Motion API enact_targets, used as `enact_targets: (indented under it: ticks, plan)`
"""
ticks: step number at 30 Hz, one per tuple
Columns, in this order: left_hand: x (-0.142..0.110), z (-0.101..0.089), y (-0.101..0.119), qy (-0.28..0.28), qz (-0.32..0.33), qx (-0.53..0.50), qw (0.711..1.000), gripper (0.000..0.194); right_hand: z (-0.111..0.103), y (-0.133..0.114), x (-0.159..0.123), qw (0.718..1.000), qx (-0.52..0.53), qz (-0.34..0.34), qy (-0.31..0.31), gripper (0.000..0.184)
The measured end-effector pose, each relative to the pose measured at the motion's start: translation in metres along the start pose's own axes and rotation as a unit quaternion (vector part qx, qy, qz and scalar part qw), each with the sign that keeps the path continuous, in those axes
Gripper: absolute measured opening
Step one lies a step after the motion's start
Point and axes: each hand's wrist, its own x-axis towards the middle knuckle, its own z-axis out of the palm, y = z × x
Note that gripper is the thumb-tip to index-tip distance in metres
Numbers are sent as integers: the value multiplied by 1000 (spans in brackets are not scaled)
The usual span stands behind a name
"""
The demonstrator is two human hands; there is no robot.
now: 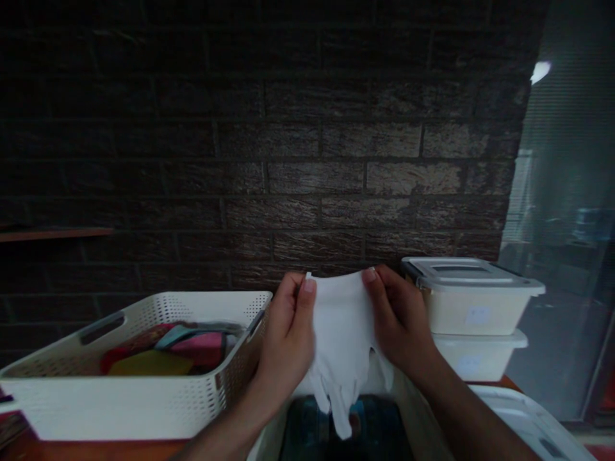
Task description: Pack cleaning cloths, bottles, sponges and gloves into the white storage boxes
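Observation:
A white glove [343,320] hangs fingers down between my hands, its cuff stretched out at the top. My left hand [293,326] pinches one corner of the cuff between thumb and fingers. The opposite corner is gripped the same way by my right hand [398,314]. Below the glove's dangling fingers stands an open light-coloured bin [271,426] with a dark, bluish thing [346,442] inside, too dim to name.
On the left, a white perforated basket [120,406] holds folded coloured cloths [168,352]. Two lidded white boxes [475,310] are stacked at right, with a loose lid [523,419] in front. Behind rises a dark brick wall [288,141]; a glass panel [562,256] stands far right.

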Motion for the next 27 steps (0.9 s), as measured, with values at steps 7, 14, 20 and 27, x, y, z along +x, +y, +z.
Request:
enact_targets:
  ticks: [7, 14, 20, 27]
  plan:
    - [5, -16, 5, 44, 17, 2, 999, 33, -18, 2, 7, 998, 0, -3, 56, 42]
    - [0, -9, 7, -1, 9, 23, 1000, 31, -7, -3, 6, 972, 188, 109, -88, 35]
    - [-3, -8, 4, 24, 23, 38, 999, 30, -1, -2, 3, 927, 258, 172, -212, 43]
    - [6, -10, 9, 33, -1, -51, 998, 31, -22, 2, 9, 956, 202, 177, -122, 47]
